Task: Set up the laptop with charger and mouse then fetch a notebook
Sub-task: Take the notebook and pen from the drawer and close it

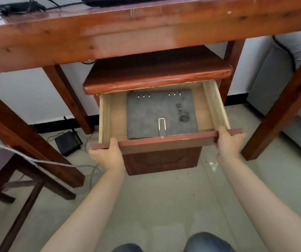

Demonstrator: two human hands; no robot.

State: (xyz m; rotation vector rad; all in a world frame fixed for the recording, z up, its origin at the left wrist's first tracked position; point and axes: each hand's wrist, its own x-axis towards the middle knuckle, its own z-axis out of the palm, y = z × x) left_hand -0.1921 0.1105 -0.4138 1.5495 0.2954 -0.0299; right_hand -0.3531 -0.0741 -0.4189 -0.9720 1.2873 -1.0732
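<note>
A grey ring-bound notebook point(161, 113) with a metal clasp lies flat inside the pulled-out wooden drawer point(166, 140) of a small cabinet under the desk. My left hand point(108, 151) grips the drawer front near its left end. My right hand point(228, 140) grips the same front near its right end. On the desk top, only the dark front edge of the laptop point(120, 0) shows at the top of the view, and a black power strip with cables point(17, 7) lies at the far left.
The wooden desk point(128, 31) spans the top, its legs standing left and right of the cabinet. A black router point(68, 142) and loose cables lie on the tiled floor at left. A chair frame point(9, 179) stands lower left, a grey sofa point(291, 79) at right.
</note>
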